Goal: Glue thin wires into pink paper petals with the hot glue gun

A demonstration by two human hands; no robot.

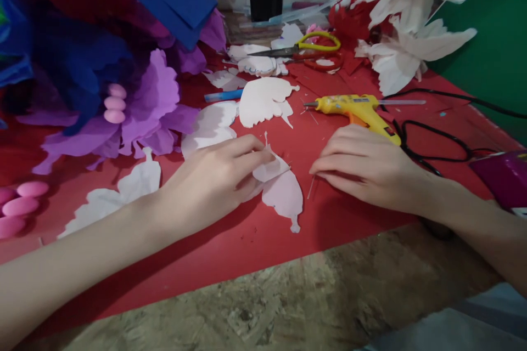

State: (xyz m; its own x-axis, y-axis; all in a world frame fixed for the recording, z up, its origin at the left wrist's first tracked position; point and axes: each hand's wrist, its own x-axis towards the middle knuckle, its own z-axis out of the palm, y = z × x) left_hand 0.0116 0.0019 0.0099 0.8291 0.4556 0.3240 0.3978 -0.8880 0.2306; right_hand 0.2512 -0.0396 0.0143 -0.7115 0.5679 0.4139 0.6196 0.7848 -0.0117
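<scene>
My left hand is closed on a white paper butterfly, pressing it at its folded middle against the red table covering. One wing with a knobbed tip lies flat toward me. Just to the right, my right hand pinches a thin pale strand, whose lower end points down at the red surface; I cannot tell if it is wire or glue thread. Beyond the right hand lies a yellow glue gun with a clear glue stick in its back. Another white paper butterfly cutout rests past the left hand.
Yellow-handled scissors lie over paper scraps at the back. A blue pen is near them. Purple paper flowers and pink beads crowd the left. White paper butterflies stand back right. A black cord loops at right.
</scene>
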